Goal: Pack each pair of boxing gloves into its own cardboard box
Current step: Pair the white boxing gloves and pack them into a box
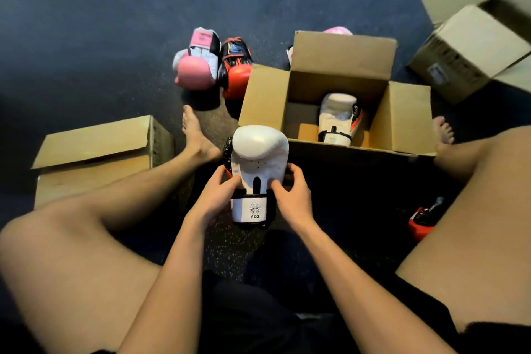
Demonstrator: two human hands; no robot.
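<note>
I hold a white boxing glove [258, 158] upright between my legs, palm side toward me, its cuff marked 6OZ. My left hand [215, 195] grips its left side and my right hand [293, 192] grips its right side near the wrist strap. Just beyond it stands an open cardboard box [339, 66] with a matching white glove [337, 118] lying inside. A pink glove [195, 60] and a red and black glove [235, 66] lie on the floor left of that box. Another pink glove [337, 30] peeks out behind the box.
A cardboard box [94, 152] with flaps partly folded sits by my left leg. Another open box [474, 46] lies at the far right. A red glove [422, 218] shows beside my right thigh. My bare feet [195, 135] rest on the dark floor.
</note>
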